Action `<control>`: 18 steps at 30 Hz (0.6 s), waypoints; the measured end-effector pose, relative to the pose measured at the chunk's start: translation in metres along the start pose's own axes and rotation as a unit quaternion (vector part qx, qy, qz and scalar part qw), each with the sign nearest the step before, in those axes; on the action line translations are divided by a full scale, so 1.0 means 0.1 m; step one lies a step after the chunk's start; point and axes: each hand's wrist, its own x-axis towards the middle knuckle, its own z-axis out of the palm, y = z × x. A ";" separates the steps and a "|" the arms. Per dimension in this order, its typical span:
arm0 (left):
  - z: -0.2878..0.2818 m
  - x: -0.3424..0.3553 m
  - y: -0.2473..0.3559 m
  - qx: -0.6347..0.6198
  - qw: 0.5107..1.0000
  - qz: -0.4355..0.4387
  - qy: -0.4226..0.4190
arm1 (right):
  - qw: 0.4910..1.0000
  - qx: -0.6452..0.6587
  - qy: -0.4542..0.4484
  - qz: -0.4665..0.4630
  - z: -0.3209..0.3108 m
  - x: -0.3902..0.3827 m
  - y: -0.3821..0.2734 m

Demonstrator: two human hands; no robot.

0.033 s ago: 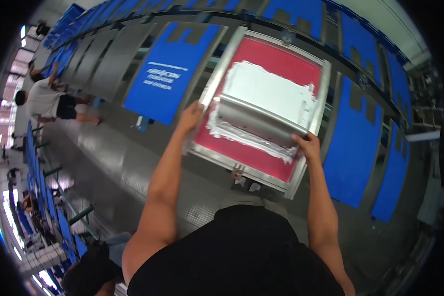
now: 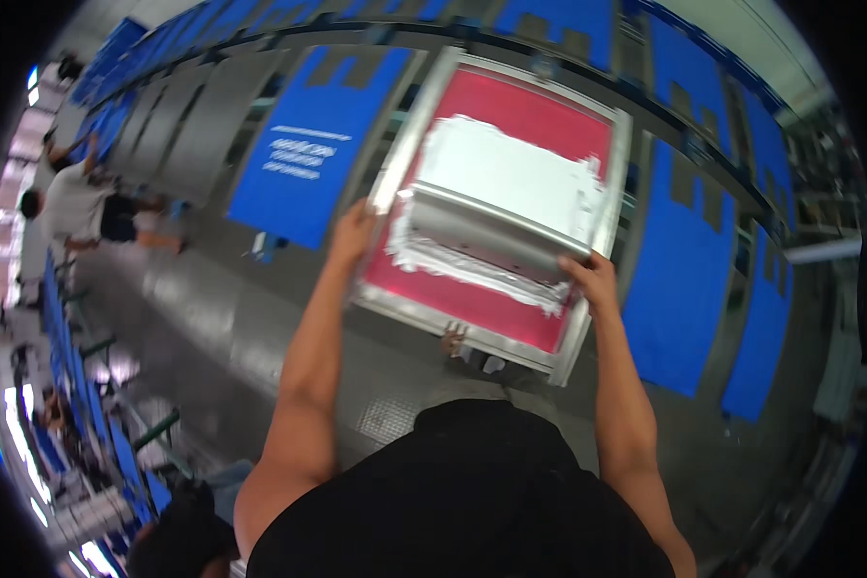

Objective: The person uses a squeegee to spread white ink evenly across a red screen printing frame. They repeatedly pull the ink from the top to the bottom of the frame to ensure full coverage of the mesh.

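Observation:
A metal-framed printing screen with red mesh is held in front of me, tilted in the picture. Thick white ink covers much of the mesh. Across it lies a grey metal squeegee, with a ridge of ink along its near side. My left hand is closed around the frame's left rail. At the right rail, my right hand grips the frame, its thumb reaching in to the squeegee's right end. The fingers under the rails are hidden.
Blue panels lie in a row: one with white print on the left, a plain one on the right. Bare grey boards continue leftward. A person in a light shirt stands far left; another person's dark-clad shoulder shows at lower left.
The whole scene has shifted slightly left in the picture, screen, hands and panels together. Both hands keep their hold, and the squeegee stays in the same place on the mesh.

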 end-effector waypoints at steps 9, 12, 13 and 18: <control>-0.31 1.45 -1.43 -0.065 0.993 -0.094 0.000 | 0.999 0.026 -0.016 -0.034 1.56 2.01 0.20; -0.01 2.26 -1.81 -0.149 0.984 -0.081 -0.053 | 0.998 0.013 0.052 -0.020 1.86 2.40 0.26; 0.01 2.54 -1.90 -0.143 0.984 -0.079 -0.073 | 0.997 0.011 0.067 -0.027 1.98 2.49 0.23; 0.20 3.47 -2.03 -0.163 0.977 -0.051 -0.130 | 0.992 -0.005 0.127 -0.008 2.19 2.91 0.05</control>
